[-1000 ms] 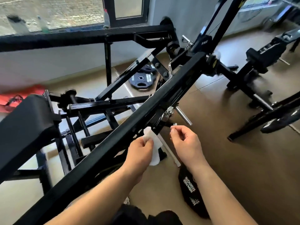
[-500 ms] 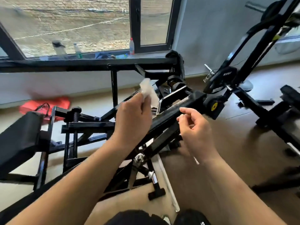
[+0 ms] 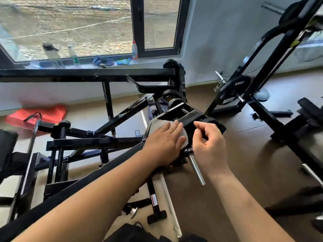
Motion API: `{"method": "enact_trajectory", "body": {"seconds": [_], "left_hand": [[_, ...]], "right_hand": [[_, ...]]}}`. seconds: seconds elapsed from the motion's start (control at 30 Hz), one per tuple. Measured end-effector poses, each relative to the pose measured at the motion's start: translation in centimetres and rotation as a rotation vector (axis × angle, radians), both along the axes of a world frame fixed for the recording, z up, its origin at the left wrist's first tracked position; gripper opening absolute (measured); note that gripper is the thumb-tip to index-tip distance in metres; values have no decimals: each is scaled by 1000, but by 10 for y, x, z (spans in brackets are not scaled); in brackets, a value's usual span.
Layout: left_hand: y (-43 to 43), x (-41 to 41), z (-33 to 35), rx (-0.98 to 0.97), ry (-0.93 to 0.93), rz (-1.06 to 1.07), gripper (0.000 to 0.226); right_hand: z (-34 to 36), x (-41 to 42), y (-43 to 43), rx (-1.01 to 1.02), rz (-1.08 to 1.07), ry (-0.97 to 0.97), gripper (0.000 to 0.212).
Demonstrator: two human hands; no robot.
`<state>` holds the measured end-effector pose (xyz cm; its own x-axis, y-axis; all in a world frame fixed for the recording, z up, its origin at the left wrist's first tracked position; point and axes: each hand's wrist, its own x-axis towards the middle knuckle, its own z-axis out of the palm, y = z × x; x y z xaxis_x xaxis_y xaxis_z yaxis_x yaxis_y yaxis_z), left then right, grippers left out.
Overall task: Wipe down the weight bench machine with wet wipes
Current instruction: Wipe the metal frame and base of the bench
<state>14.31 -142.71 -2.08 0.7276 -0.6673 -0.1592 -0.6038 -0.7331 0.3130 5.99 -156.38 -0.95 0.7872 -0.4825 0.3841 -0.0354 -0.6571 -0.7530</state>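
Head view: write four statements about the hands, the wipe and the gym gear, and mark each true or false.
1. The left hand presses a wipe flat on the black beam. True.
2. The right hand grips the wipe. False: the wipe lies under the left hand.
3. A weight plate sits on the rack at the right. True.
4. The window sill is bare. False: bottles stand on it.

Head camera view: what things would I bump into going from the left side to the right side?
Orange bag on the floor → left hand flat on the wet wipe → right hand → black weight plate.
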Motion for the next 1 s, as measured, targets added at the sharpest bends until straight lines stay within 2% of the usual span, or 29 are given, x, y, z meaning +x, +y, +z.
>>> {"method": "enact_trajectory", "body": {"seconds": [0.1,0.2,0.3,0.5,0.57,0.67,0.73,0.9,1.0], "left_hand": [[6,5,-6,-7,-35,-105,64],[23,1,-13,-31,-63,-143,64],[18,15,-11,-78,-67,-152,62],[-14,37,-16,-183,29,-147,58],[-9,38,-17,-230,60,-154,56],[-5,35,-18,-223,39,-166,57],[-14,38,-16,-194,29,-174,58],[-64,62,-10,-192,56,-205,59],[-90,76,-6,-216,130,-208,56]], "right_hand": [[-6,14,-19,-221,-44,47,28],[-17,27,-34,-297,-86,159,34],[-25,35,-41,-373,-145,66,29],[-13,41,-51,-354,-159,19,20],[-10,46,-55,-355,-172,55,24],[-7,58,-65,-348,-200,70,43],[-2,66,-77,-252,-162,91,53],[18,70,-107,277,45,143,58],[19,92,-135,394,82,162,61]]}}
